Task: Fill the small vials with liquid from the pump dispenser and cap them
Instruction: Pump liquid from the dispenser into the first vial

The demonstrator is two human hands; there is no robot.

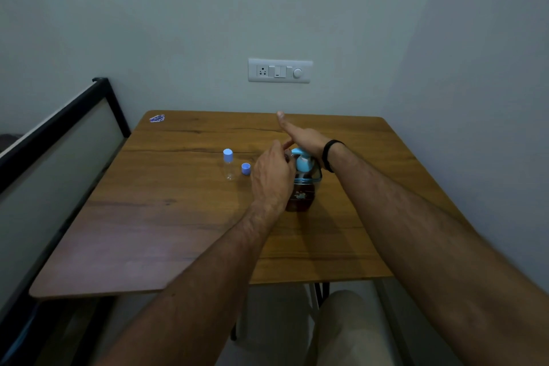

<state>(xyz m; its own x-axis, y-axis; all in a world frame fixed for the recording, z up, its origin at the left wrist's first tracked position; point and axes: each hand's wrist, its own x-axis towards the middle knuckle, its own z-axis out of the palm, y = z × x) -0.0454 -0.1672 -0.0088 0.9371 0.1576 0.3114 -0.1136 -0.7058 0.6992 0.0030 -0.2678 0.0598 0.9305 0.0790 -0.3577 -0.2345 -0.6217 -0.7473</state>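
Evidently the filling step is in hand. The pump dispenser (301, 187), a dark bottle with a light blue pump head, stands near the middle of the wooden table (178, 232). The right hand (300, 135) is laid flat across the top of the pump head, its fingers straight and together and its thumb raised toward the far edge; nothing is clasped by it, and a press downward appears to be under way or about to begin. A black band (329, 154) is worn on that wrist. The left hand (271, 175) is held just left of the spout with its fingers curled; a small clear object, judged to be an open vial, seems to be pinched there at the nozzle, though it is mostly hidden by the fingers and cannot be confirmed.

Further left, a capped vial (228, 165) stands upright on the table, apparently empty. A loose blue cap (245, 168) lies just beside it to the right, touching neither the vial nor the hand.

For the next move, a steady and gentle press of the pump is called for, with the vial mouth kept directly beneath the spout so that nothing is spilled. Afterwards the loose cap would have to be picked up and fitted.
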